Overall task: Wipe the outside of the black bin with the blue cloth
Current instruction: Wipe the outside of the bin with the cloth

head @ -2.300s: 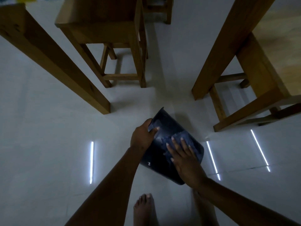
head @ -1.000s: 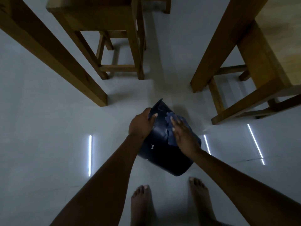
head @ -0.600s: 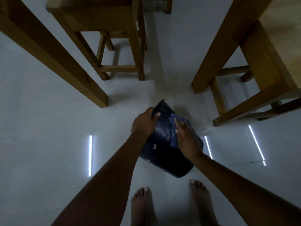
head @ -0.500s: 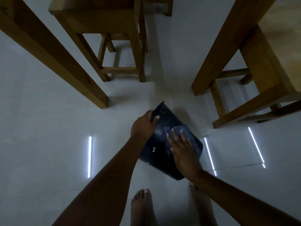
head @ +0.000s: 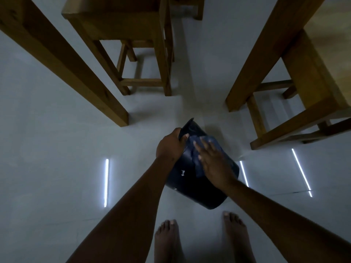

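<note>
While left hand [head: 170, 144] grips black bin [head: 187, 179] rim, right hand [head: 215, 164] flat on blue cloth [head: 197, 149]; wooden stool [head: 133, 35] beyond.

A pale, glossy floor [head: 57, 149] carries everything. On it stand a wooden stool [head: 133, 54], wooden table legs [head: 62, 63] at left and wooden furniture [head: 303, 92] at right, 2 bare feet [head: 167, 242], and the tilted black bin [head: 190, 179].
</note>
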